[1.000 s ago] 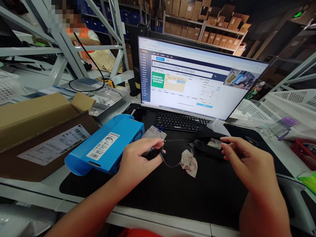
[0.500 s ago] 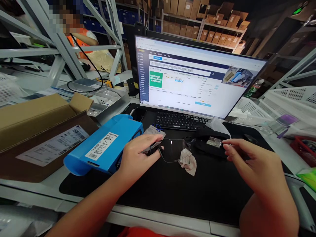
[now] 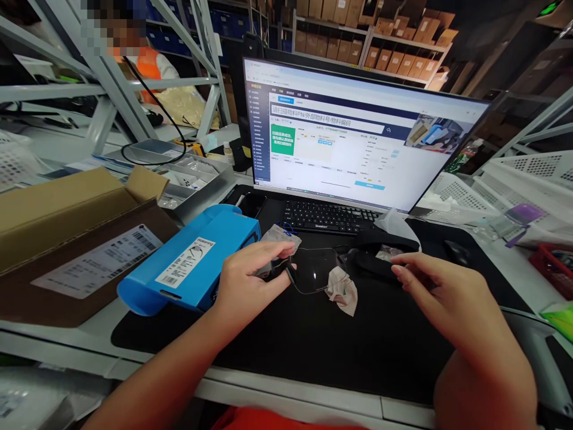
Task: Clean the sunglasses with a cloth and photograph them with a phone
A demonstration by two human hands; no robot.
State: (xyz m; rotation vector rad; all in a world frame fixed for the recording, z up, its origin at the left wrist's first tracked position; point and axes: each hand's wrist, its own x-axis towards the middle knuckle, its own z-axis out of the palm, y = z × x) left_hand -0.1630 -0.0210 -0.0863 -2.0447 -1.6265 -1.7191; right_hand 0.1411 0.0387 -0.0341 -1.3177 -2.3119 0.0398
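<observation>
- Filling the far side, warehouse shelves (image 3: pixel 394 54) of brown cartons rise behind a lit monitor (image 3: pixel 358 137).
- A black mat (image 3: pixel 358 352) covers the near desk, with a cardboard box (image 3: pixel 67 239) and a blue box (image 3: pixel 192 263) at the left.
- The glasses (image 3: pixel 313 269) lie mid-mat, just near of the keyboard (image 3: pixel 331 216). They have a clear lens and a thin dark frame, and a crumpled cloth (image 3: pixel 342 289) touches them.
- The left hand (image 3: pixel 250 280) pinches the glasses' left end with curled fingers.
- The right hand (image 3: pixel 439 292) hovers at the right, fingers loosely together and gripping nothing, tips at a black pouch (image 3: pixel 376 263).

Specs (image 3: pixel 313 270) part-hidden by L hand (image 3: pixel 250 279).
</observation>
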